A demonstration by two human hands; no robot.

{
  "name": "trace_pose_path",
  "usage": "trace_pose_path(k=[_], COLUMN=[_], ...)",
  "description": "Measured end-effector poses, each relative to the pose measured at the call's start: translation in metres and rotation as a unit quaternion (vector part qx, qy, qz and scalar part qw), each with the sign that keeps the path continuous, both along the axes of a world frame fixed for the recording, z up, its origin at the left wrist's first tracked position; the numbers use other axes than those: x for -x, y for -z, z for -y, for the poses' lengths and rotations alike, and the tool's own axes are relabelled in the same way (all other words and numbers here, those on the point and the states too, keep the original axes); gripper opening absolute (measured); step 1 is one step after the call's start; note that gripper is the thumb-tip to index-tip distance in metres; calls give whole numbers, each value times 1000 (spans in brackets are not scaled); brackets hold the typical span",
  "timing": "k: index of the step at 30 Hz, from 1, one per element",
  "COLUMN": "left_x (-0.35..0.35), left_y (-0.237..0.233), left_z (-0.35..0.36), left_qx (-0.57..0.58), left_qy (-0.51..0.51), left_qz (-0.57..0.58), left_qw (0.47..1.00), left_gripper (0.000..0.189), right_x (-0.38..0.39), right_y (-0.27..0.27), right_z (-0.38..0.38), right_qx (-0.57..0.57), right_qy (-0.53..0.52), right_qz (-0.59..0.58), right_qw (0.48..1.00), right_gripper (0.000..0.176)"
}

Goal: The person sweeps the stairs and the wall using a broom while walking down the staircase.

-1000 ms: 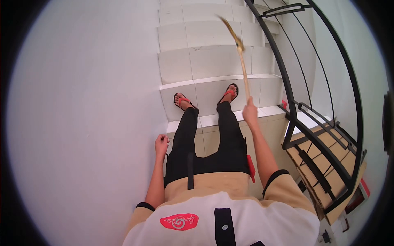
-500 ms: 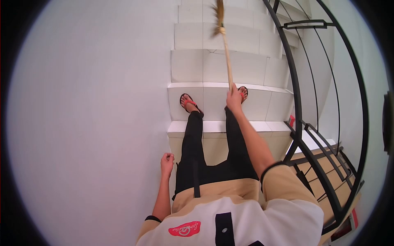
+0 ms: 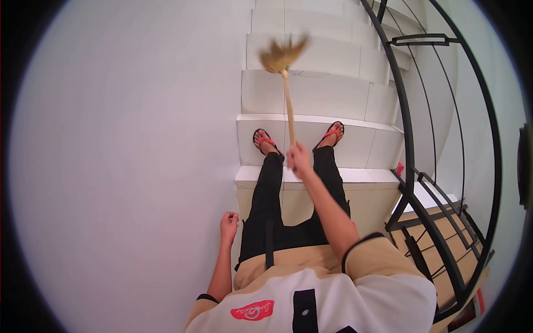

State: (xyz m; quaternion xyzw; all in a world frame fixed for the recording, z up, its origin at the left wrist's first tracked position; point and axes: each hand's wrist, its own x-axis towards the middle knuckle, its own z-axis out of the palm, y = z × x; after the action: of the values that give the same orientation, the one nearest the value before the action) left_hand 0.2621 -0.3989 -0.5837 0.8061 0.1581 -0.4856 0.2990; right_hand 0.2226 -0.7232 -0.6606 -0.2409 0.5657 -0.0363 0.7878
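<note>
My right hand (image 3: 300, 159) is wrapped round the lower end of the pale stick of a broom (image 3: 289, 105). From there the broom points up the frame, its straw-coloured bristles fanned out and blurred over the white stair steps (image 3: 325, 53). My left hand (image 3: 229, 222) hangs by my left hip, close to the plain wall, with its fingers curled in and nothing visible in them.
My feet in red-strapped flip-flops (image 3: 267, 142) stand apart on one tiled step. A pale wall (image 3: 133, 155) runs along the left. Black metal railing (image 3: 407, 122) curves down the right side, with wood-coloured boards (image 3: 438, 233) below it.
The broom's bristles have swung left and come nearer, spreading into a fan. My right hand has moved left and slightly toward me with the handle; the left hand has barely moved.
</note>
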Motion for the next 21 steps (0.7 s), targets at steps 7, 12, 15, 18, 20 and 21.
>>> trace_pose_path(k=[7,12,15,18,20,21], left_x=[-12,-60,-101,-119,-121,-119], left_y=[8,-79,-177,-274,-326,-341], left_z=[2,58,118,131,125,121], left_qx=[17,103,121,87,46,-8], left_qy=[31,94,194,270,276,256], left_qz=[31,193,389,643,786,812], left_qw=[999,971,892,711,552,525], left_gripper=[14,8,10,17,20,18], right_x=[-42,-64,-11,3,-2,7], right_y=[35,50,36,6,-65,-67], right_z=[2,70,79,124,179,201], right_qx=[-353,-214,38,180,37,-3], right_qy=[225,74,-118,-154,-55,-27], right_qz=[105,139,-11,-122,39,111], right_qw=[902,964,992,964,997,993], right_gripper=[9,10,14,24,25,25])
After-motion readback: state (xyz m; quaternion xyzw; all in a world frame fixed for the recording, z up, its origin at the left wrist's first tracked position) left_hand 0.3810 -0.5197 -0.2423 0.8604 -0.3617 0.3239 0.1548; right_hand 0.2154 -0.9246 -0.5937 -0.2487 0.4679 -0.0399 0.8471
